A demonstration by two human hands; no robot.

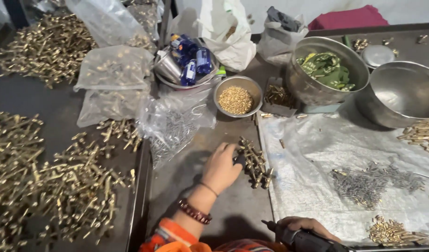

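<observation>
My left hand reaches over the grey table and its fingers rest on a small cluster of brass fittings near the edge of a clear plastic sheet. A beaded bracelet and a thin thread sit on that wrist. At the bottom edge, my right hand is closed around a dark handheld power tool that lies low over the sheet. A pile of small grey screws and a heap of short brass pieces lie on the sheet to the right.
Large heaps of brass fittings cover the left table. Plastic bags of parts, a small steel bowl of brass bits, a bowl with blue packets, a pot holding green cloth and an empty steel basin stand at the back.
</observation>
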